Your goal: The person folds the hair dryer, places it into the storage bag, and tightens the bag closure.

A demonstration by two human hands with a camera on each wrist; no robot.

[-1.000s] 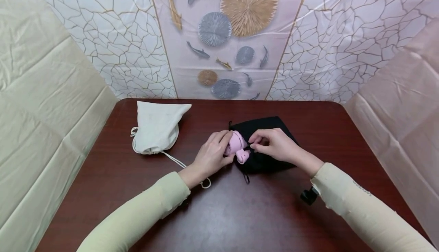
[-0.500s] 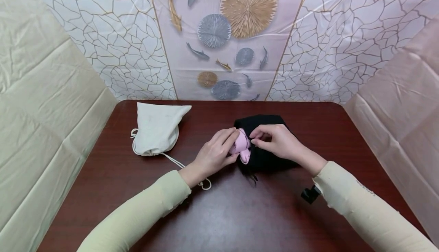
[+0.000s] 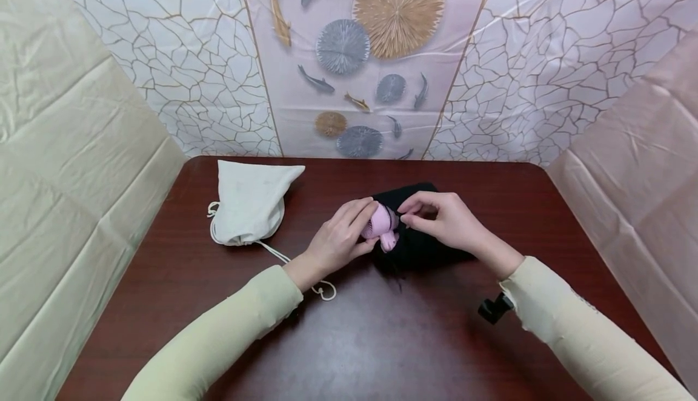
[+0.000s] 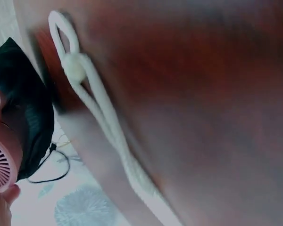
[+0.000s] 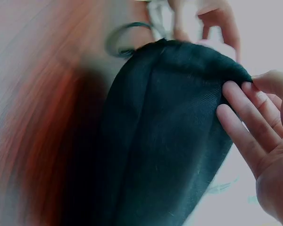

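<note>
A pink handheld fan with a slotted round grille is in my left hand, fingers over its top and thumb below. Its other end is at the mouth of a black drawstring bag. The thumb and fingertips of my right hand pinch the bag's rim, which the right wrist view shows close up, with the black bag hanging tilted from them. In the left wrist view the fan overlaps the black cloth, and part of it is hidden there.
A white drawstring bag lies at the back left of the dark red-brown table. Its cord trails towards my left forearm and passes beneath it. Fabric walls stand behind the table and on both sides.
The black bag's mouth has been lifted and drawn around the fan's far side. My right hand has risen slightly; my left hand has moved a little to the right with the fan.
</note>
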